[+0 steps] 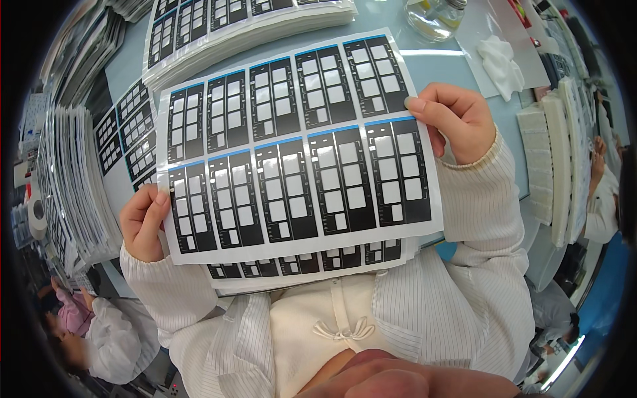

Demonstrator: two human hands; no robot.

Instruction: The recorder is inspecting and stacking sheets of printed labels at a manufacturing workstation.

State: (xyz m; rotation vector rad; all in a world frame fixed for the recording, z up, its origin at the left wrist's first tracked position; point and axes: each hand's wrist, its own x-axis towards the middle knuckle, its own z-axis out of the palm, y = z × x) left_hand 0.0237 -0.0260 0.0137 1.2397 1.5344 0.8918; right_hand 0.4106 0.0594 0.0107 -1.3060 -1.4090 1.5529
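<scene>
Between my two hands I hold up a printed sheet (pixel 298 136), white-edged, with two rows of black panels that carry white rectangles and blue top strips. My left hand (pixel 146 222) pinches its left edge, thumb on top. On the right edge, my right hand (pixel 458 119) grips with the thumb over the face and the fingers curled behind. Below the held sheet, more sheets of the same print (pixel 308 265) stick out at the table's near edge. Beyond it lies a thick stack of like sheets (pixel 265 33).
A tall stack of sheets (pixel 83 179) stands at the left, beside more black-panelled sheets (pixel 129 132). A glass jar with a metal top (pixel 434 18) and a crumpled white cloth (pixel 499 65) lie far right. White stacked material (pixel 551 159) edges the right side. Other people sit nearby.
</scene>
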